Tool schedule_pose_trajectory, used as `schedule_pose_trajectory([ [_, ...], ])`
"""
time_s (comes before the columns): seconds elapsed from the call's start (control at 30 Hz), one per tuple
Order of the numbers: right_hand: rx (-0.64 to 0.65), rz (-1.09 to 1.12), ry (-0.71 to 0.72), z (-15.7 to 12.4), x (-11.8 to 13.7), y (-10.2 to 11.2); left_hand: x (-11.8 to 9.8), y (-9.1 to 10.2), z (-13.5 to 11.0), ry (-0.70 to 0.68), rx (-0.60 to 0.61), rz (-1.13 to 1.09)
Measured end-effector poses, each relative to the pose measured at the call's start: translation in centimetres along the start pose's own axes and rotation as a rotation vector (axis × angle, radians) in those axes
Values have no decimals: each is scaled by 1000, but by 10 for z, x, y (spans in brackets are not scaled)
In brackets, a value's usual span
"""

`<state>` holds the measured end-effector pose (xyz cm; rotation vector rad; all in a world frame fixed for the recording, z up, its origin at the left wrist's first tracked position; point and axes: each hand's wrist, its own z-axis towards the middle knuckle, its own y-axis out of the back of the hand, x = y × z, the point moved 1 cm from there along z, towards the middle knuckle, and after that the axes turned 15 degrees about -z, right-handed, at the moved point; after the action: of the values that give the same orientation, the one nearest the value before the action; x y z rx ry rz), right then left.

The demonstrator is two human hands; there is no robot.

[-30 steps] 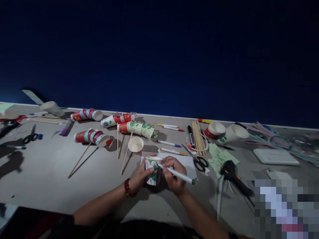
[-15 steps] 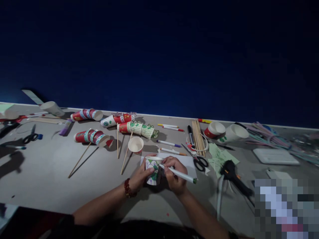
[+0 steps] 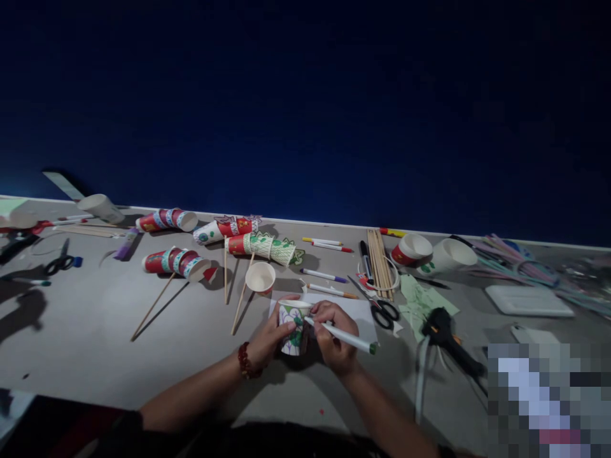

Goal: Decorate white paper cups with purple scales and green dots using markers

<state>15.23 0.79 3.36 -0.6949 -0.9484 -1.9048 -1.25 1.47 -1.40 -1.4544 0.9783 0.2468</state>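
My left hand is wrapped around a white paper cup with purple and green drawing on its side. The cup stands nearly upright, its rim facing up. In my right hand is a white marker pen with a green end, held like a pencil. Its tip points at the cup's right side; whether it touches cannot be made out. Beneath the hands lies a white sheet of paper. Just beyond the left hand stands an open paper cup.
Cup figures on sticks lie at the left and centre. To the right are scissors, wooden sticks, green paper scraps and a black glue gun with its cord. Loose marker pens lie beyond the sheet.
The marker in my right hand has shifted very slightly against the cup. My left hand and the cup stay in place.
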Motion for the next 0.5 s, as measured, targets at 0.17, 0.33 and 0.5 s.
schedule_pose_trajectory([
  [0.17, -31, -37, -15, -1, -4, 0, 1, 0, 0, 2, 3, -22],
  [0.33, 2, -16, 6, -1, -2, 0, 0, 0, 0, -10, 10, -14],
  [0.5, -48, -37, -16, 0, -1, 0, -2, -1, 0, 3, 10, -12],
])
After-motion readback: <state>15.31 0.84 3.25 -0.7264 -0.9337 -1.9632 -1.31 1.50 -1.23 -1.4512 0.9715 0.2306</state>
